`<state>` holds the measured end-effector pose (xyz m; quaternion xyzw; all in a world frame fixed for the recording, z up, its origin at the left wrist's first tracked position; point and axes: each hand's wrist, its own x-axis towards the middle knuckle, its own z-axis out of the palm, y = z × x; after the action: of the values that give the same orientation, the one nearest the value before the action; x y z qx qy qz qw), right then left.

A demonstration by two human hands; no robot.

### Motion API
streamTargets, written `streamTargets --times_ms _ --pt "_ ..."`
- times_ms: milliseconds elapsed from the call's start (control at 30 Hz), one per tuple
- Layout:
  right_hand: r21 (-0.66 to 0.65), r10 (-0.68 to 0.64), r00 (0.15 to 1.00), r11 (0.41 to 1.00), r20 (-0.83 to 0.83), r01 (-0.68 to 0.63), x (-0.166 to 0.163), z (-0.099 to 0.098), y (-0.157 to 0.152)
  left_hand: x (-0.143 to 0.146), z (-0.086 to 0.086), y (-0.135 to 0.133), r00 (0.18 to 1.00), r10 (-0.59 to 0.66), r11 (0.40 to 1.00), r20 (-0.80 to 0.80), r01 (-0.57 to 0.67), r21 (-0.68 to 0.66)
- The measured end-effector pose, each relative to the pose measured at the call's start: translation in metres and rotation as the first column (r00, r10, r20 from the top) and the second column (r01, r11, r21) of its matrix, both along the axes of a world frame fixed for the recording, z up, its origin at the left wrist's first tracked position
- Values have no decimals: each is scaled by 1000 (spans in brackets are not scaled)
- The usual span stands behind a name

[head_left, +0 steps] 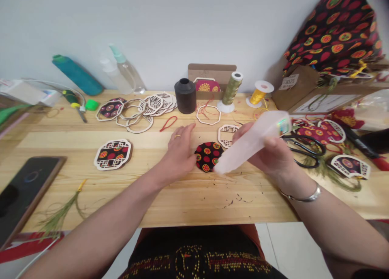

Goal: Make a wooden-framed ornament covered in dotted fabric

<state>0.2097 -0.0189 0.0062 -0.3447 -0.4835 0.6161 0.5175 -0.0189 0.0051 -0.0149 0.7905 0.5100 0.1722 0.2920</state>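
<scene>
My right hand point(273, 153) is wrapped round a white squeeze bottle point(251, 139), blurred by motion. The bottle tilts down to the left, its lower end over the right edge of a patterned fabric piece point(208, 155), black with red and yellow flowers. My left hand point(180, 151) lies on the table, fingers stretched out, a ring on one. Its thumb side is at the left edge of the fabric piece; whether it presses on it I cannot tell. Partly behind my right hand lies a pale wooden lattice frame point(226, 135). Left of my hands is a lattice frame backed with similar fabric point(113, 154).
Several cut wooden frames point(158, 105) lie at the back, beside a black thread cone point(185, 96), a green thread spool point(232, 90) and a yellow spool point(259, 93). Black scissors point(308, 149) lie right. A phone point(26, 190) and green tassel point(65, 210) lie left. A cardboard box point(300, 88) stands back right.
</scene>
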Motion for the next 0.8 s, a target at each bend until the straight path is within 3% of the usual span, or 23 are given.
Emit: streamTargets --times_ms 133,300,533,700,800 --pt "100 -260 962 958 -88 268 19 8 7 2 3 0 999 22 999 -30 -23 -29" --pt "211 -392 919 896 -41 391 35 19 15 4 7 0 999 39 999 -28 -39 -33" --pt "238 -347 938 909 -16 341 52 11 24 1 5 1 992 108 994 69 -110 15" --pt "238 -422 905 886 59 397 48 9 27 0 1 3 986 132 990 105 -136 36" --pt "266 -339 941 908 13 324 45 7 31 0 -2 4 985 142 987 101 -149 55"
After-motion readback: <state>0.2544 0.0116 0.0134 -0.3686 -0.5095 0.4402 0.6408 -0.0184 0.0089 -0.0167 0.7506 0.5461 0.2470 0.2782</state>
